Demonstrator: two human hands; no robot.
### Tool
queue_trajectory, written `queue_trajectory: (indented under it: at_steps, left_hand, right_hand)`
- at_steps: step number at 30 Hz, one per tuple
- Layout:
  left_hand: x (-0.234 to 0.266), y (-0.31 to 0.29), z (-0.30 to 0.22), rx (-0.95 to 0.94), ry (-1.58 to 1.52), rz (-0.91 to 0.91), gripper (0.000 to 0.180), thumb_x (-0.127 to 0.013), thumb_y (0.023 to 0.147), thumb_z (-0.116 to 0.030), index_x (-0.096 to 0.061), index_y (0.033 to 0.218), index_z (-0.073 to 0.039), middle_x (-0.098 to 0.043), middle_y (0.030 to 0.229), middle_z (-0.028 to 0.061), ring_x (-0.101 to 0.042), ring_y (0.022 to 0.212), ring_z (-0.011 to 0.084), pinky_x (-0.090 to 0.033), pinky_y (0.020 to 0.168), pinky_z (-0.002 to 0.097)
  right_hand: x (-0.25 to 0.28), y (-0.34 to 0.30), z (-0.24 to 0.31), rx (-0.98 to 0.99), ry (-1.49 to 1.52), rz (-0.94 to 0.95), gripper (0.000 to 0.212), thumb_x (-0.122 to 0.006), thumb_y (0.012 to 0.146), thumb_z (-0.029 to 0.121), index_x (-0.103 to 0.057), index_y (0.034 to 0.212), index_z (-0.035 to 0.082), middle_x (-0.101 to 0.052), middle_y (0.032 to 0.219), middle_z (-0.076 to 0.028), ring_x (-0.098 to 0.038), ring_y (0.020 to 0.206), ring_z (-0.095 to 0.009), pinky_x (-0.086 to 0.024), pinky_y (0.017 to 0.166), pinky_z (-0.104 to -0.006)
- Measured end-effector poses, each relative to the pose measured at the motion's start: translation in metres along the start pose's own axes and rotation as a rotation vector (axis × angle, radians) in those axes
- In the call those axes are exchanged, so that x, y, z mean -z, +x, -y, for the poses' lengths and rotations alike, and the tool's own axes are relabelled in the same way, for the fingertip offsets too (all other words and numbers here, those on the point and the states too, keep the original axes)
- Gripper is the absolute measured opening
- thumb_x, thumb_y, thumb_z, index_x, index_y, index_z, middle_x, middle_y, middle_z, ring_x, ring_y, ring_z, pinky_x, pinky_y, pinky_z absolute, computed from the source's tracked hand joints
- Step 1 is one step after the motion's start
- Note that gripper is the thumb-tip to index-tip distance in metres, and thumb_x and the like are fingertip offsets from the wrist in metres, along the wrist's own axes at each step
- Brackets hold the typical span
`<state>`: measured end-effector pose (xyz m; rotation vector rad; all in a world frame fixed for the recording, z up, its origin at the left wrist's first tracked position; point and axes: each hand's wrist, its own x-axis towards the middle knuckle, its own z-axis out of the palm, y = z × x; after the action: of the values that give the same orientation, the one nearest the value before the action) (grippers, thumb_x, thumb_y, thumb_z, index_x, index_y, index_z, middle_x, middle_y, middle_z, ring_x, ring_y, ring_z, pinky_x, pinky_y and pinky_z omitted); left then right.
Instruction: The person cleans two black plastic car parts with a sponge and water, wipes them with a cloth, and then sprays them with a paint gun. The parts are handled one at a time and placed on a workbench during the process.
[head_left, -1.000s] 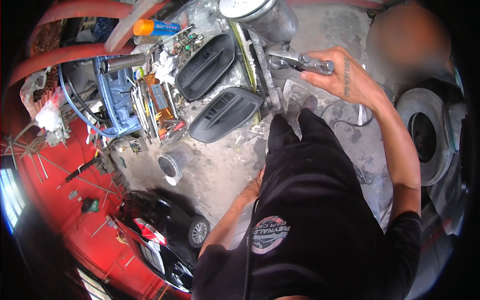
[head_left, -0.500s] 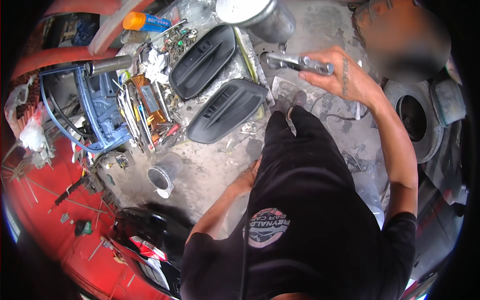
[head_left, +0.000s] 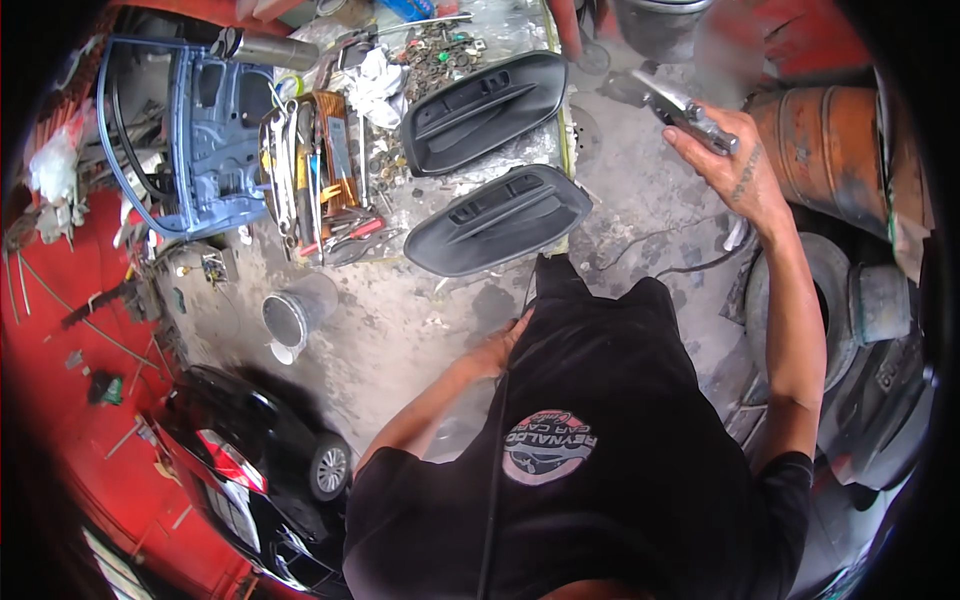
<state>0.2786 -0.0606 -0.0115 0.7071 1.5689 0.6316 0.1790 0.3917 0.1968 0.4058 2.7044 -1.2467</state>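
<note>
My right hand [head_left: 735, 165] is raised at the upper right, wrapped round a silver metal spray gun [head_left: 690, 112]. The gun's narrow end points up and left over the floor. My left hand [head_left: 500, 348] rests low against my side, at the edge of my black shirt. Its fingers are mostly hidden there, so I cannot see whether they hold anything. Two black plastic panels with moulded recesses, an upper one [head_left: 480, 115] and a lower one [head_left: 500, 222], lie side by side on a worktop to the left of the gun. Neither hand touches them.
Hand tools [head_left: 300, 180] and small loose fasteners [head_left: 440, 65] crowd the worktop. A blue door shell [head_left: 205, 170] stands at left, near a grey bucket [head_left: 285, 318]. An orange drum [head_left: 825, 145] is at right. A cable [head_left: 690, 265] crosses the floor.
My view has shifted, so the panels sit farther right. My right hand and the spray gun have moved slightly right and down, with the gun now tilted more. The left hand has barely moved.
</note>
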Motion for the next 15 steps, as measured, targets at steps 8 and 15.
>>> queue_trajectory:
  at_steps: [8, 15]
  left_hand:
    - [-0.016, 0.024, -0.028, 0.017, 0.035, -0.090, 0.121, -0.079, 0.079, -0.021, 0.006, 0.165, -0.024, -0.038, 0.153, 0.0321, -0.046, 0.137, 0.0474, -0.043, 0.111, 0.0471]
    - [-0.077, 0.078, -0.077, 0.189, -0.203, -0.253, 0.114, -0.075, 0.083, -0.019, 0.004, 0.165, -0.028, -0.037, 0.154, 0.0326, -0.050, 0.134, 0.0484, -0.046, 0.109, 0.0480]
  right_hand:
    - [-0.029, 0.036, 0.013, 0.265, 0.017, 0.188, 0.039, -0.072, 0.092, 0.019, -0.068, 0.123, -0.004, -0.073, 0.103, -0.026, -0.072, 0.081, -0.034, -0.055, 0.072, -0.0417]
    - [-0.051, 0.058, -0.013, 0.390, 0.101, 0.236, 0.038, -0.070, 0.094, 0.016, -0.067, 0.122, -0.009, -0.073, 0.105, -0.027, -0.075, 0.081, -0.032, -0.056, 0.074, -0.0387]
